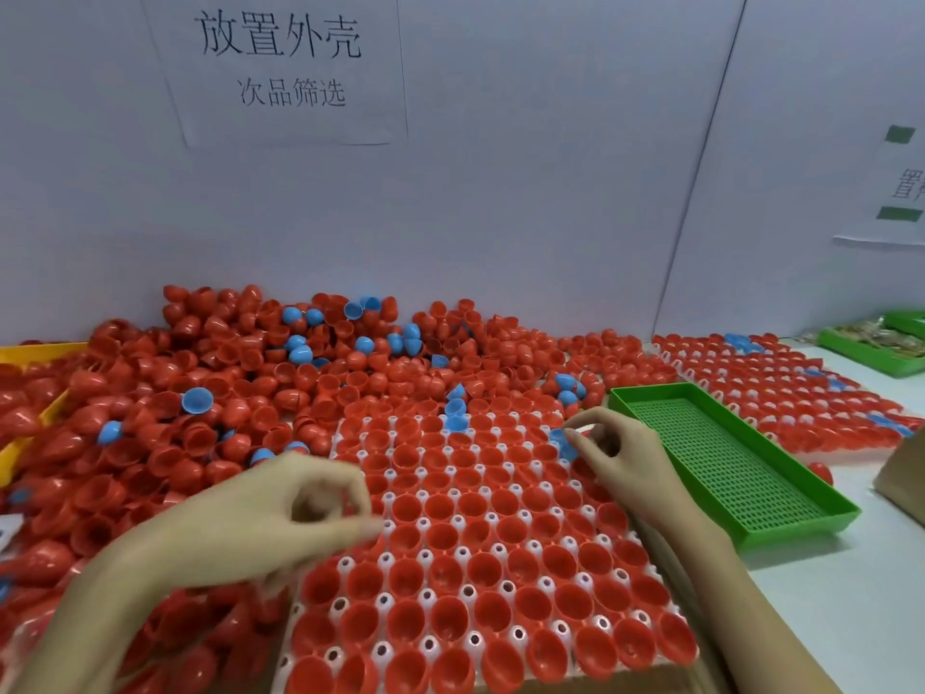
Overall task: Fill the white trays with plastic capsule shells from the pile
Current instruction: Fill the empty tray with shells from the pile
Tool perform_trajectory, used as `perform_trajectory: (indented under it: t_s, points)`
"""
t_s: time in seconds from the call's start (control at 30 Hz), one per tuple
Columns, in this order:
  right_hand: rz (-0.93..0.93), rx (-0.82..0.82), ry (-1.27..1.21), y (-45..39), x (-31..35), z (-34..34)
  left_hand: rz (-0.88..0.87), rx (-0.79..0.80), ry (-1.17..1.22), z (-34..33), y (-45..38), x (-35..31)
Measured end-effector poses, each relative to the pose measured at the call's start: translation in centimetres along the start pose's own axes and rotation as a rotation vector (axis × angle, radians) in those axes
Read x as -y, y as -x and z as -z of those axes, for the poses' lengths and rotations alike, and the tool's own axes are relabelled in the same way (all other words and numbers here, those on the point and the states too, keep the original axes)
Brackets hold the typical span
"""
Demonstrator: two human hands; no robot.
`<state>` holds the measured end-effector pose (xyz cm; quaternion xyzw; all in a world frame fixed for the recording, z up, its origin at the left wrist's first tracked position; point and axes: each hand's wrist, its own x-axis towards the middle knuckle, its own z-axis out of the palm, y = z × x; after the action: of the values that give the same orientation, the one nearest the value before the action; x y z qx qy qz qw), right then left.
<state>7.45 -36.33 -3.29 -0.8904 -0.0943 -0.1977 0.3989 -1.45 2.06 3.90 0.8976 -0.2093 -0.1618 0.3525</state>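
Nearest to us sits the white tray (385, 503), its cups almost all filled with red capsule shells (453, 613) lying open side up, and a few blue shells (454, 415) seated toward its far end. Beyond it and to the left, the pile (225, 373) of loose red and blue shells spreads across the table to the far wall (500, 192). A second filled tray (781, 388) lies far right, and between the two trays rests a green mesh basket (726, 463), angled. At the far left edge a yellow bin (30, 353) shows under the pile; at the far right, another green tray (871, 348) with unclear contents. A paper sign (280, 62) with printed characters hangs on the wall.

Our left hand (280, 513) hovers over the tray's left edge, blurred, fingers curled toward the thumb; we cannot tell whether it holds anything. Our right hand (615, 448) is over the tray's far right part, fingers pinching a blue capsule shell (563, 443).
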Motion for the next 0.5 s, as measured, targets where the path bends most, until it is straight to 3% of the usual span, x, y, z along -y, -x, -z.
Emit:
perform_trajectory:
  t_s: [0.1,0.13,0.3,0.5]
  points:
    - [-0.015,-0.075,-0.030,-0.3,-0.1,-0.1,-0.159,-0.504,-0.016,-1.7,-2.9,0.5]
    - [-0.016,-0.087,-0.039,-0.2,-0.1,-0.1,-0.177,-0.590,-0.058,-2.4,-3.7,0.7]
    - [0.013,-0.110,-0.093,-0.1,0.4,-0.4,-0.135,-0.611,-0.344,-3.0,-8.6,2.0]
    - [0.029,-0.095,-0.103,-0.1,0.3,-0.8,-0.102,-0.575,-0.400,-1.6,-11.5,1.1]
